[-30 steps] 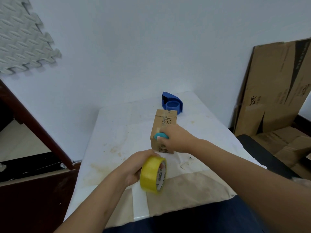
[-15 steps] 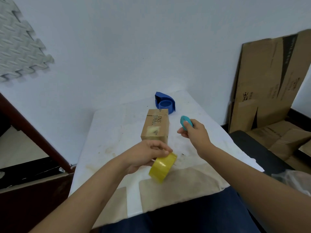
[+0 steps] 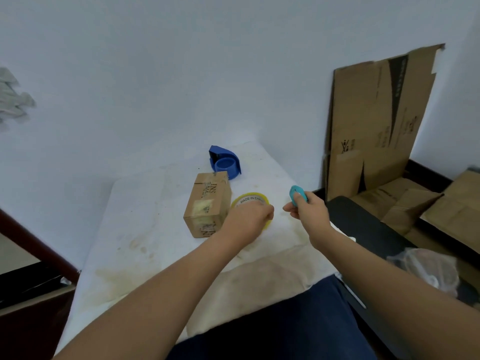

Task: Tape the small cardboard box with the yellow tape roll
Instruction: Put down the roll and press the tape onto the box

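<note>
Left hand (image 3: 248,216) grips yellow tape roll (image 3: 251,201) flat on desk (image 3: 145,229), frame centre, beside small cardboard box (image 3: 207,206). Right hand (image 3: 307,210) pinches teal cutter (image 3: 297,195), likely readying cut.

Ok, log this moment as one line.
left hand: on flat yellow tape roll | right hand: holds small teal cutter | small brown cardboard box: untouched on table

Left hand (image 3: 246,219) curled over the yellow tape roll (image 3: 253,201), right hand (image 3: 307,210) just right of it, raised, pinching a teal cutter (image 3: 297,194)
</note>
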Demonstrator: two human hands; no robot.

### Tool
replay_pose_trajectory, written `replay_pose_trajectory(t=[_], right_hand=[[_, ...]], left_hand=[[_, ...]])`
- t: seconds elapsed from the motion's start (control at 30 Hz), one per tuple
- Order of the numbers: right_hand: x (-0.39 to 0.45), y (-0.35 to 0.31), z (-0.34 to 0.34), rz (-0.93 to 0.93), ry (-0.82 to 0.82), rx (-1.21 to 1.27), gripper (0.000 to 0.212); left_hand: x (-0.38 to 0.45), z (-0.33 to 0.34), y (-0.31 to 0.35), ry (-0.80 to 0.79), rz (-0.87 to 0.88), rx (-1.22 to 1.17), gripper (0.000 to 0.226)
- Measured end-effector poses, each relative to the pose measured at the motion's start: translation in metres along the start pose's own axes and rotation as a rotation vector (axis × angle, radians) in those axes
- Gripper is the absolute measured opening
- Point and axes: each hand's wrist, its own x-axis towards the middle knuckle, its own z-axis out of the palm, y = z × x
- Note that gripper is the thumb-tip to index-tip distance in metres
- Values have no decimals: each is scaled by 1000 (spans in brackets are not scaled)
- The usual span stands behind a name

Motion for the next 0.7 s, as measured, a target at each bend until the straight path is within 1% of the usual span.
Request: replay_pose_trajectory(t=[0.1,0.17,0.23,0.3,0.33,0.4,0.43,0.5,0.57,0.63,0.7], right_hand=[[0,2,2,14,7,38,23],[0,3,4,31,-4,57,23],[-1,4,7,41,-12,78,22],[0,3,12,54,9,132,25],[0,2,15,66,23,179,28],[0,-5,20,87,34,280,31],[-1,-10,22,91,29,324,30],[-4,-18,28,91,-10,392,26],[-7,-24,36,95,-64,426,21],[-12,-25,47,94,-106,418,19],[-20,-25,59,77,-119,341,20]], left_hand=[[4,9,0,-84,-27,-21,22],[4,11,0,-147,-69,-93,28],[3,8,-3,-192,-111,-217,39],[-1,0,-2,-204,-84,-247,53],[-5,-6,-1,-174,-60,-211,54],[-16,-18,-2,-55,-32,-141,45],[-22,-24,-5,15,-20,-133,38],[-35,-36,-18,120,-24,-192,31],[-46,-47,-38,187,-96,-273,27],[-56,-56,-62,240,-208,-313,26],[-68,-60,-83,234,-333,-388,28]])
